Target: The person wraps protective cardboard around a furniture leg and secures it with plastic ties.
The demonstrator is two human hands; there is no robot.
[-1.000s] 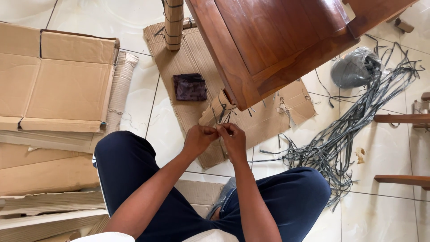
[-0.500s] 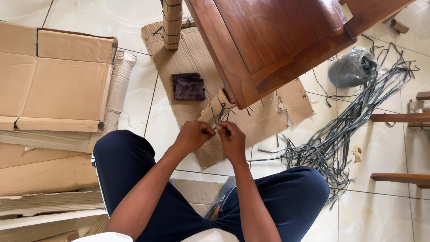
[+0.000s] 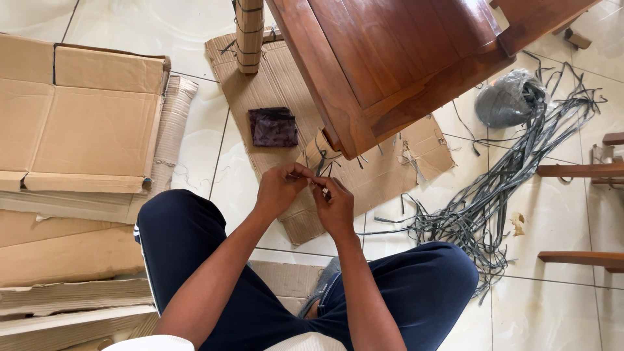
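Note:
My left hand (image 3: 279, 188) and my right hand (image 3: 335, 205) meet just in front of a cardboard-wrapped table leg (image 3: 318, 156). Both pinch a thin grey strap (image 3: 311, 177) that runs around that wrapped leg. The leg belongs to a dark brown wooden table (image 3: 390, 58) standing on a cardboard sheet (image 3: 273, 84). My knees in dark blue trousers flank my arms. The strap's knot is hidden by my fingers.
A second wrapped leg (image 3: 249, 32) stands at the back. A dark folded cloth (image 3: 273, 127) lies on the cardboard. Flattened boxes (image 3: 84, 117) pile up at the left. A tangle of grey straps (image 3: 507, 188) and a grey bag (image 3: 510, 99) lie at the right, near wooden furniture parts (image 3: 578, 170).
Both hands have shifted slightly up toward the wrapped leg, and their fingers have worked along the strap. Nothing else has moved.

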